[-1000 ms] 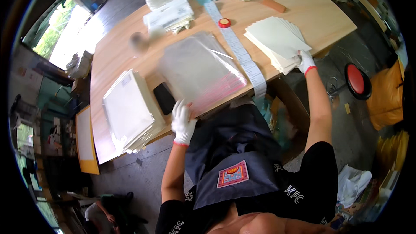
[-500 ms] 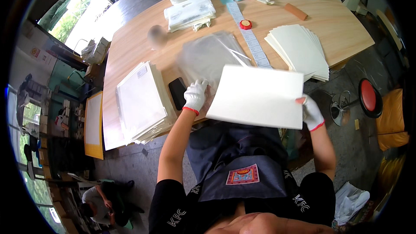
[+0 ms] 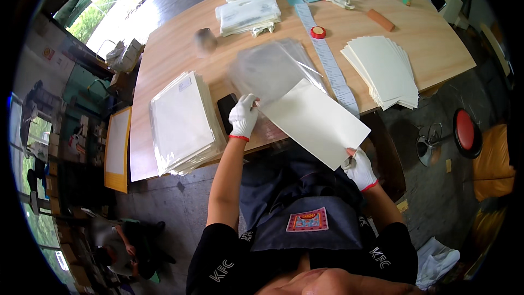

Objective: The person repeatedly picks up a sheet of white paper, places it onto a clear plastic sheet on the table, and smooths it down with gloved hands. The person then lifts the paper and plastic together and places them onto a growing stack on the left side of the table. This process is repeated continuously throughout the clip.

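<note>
A white card sheet slants over the table's front edge, and my right hand, in a white glove with a red cuff, is closed on its near right corner. The sheet's far end meets a pile of clear plastic sleeves; whether it lies over or inside the top sleeve I cannot tell. My left hand, gloved alike, pinches the near edge of a clear sleeve beside the sheet's left corner. A black phone lies left of it, partly covered by the hand.
Filled sleeves are stacked at the left, blank white sheets fanned at the right. A label strip runs between, under a red round object. Folded white bags sit farther back. A red stool stands right; someone sits lower left.
My right hand has come nearer and to the left, turning the sheet so its far end meets the sleeves. My left hand has shifted slightly at the sleeve edge.
</note>
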The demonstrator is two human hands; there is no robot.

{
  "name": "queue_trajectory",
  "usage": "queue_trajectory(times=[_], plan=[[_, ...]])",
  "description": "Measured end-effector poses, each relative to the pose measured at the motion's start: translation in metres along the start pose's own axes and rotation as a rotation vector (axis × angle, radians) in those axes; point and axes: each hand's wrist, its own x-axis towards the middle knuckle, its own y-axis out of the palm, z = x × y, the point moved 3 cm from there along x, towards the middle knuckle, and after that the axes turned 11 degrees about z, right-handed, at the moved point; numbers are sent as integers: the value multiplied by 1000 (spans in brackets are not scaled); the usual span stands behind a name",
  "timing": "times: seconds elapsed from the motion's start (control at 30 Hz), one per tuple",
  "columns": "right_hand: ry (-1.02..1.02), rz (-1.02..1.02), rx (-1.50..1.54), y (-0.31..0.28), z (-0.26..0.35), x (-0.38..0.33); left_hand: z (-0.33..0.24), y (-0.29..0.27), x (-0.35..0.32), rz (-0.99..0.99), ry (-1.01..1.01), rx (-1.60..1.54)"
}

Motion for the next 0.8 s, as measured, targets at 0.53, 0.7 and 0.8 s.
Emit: queue_trajectory(times=[0.53,0.7,0.8], plan=[[38,177,-227,75,-5,4,-23,67,-50,-423,-379,-1609],[80,155,-247,68,5,20,-23,82,-70,-100,-453,-1413],[149,75,-303,58,-1,21,-40,95,-113,69,-366,-1388]])
